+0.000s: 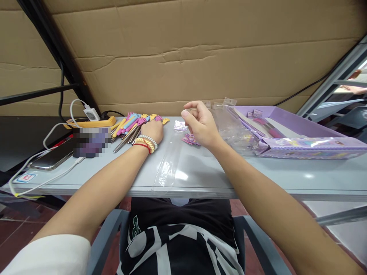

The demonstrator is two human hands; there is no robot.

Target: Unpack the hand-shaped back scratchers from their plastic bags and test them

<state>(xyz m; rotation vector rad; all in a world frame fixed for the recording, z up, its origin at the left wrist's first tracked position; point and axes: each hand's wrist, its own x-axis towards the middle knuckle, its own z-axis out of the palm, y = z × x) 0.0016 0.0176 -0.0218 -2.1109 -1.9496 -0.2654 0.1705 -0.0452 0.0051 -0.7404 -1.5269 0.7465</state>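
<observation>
My left hand [153, 131], with several bracelets [146, 143] at its wrist, rests over the right end of a pile of back scratchers [127, 126]. They have metal rods, coloured grips and small hand-shaped heads. The fingers curl down out of sight, so what they grip is hidden. Raised above the table, my right hand [200, 124] has its fingers loosely bent and thumb and forefinger apart; nothing shows between them. Beneath it lie small purple printed cards [190, 139] and a clear packet with printed labels [180, 126]. A flat clear plastic bag [166, 168] lies between my forearms.
At right stands a purple printed box [312, 148], with clear bags [233, 128] heaped against its left side. A phone [54, 154], white cables [50, 186] and a yellow power strip [94, 123] occupy the left. Cardboard [200, 57] walls off the back.
</observation>
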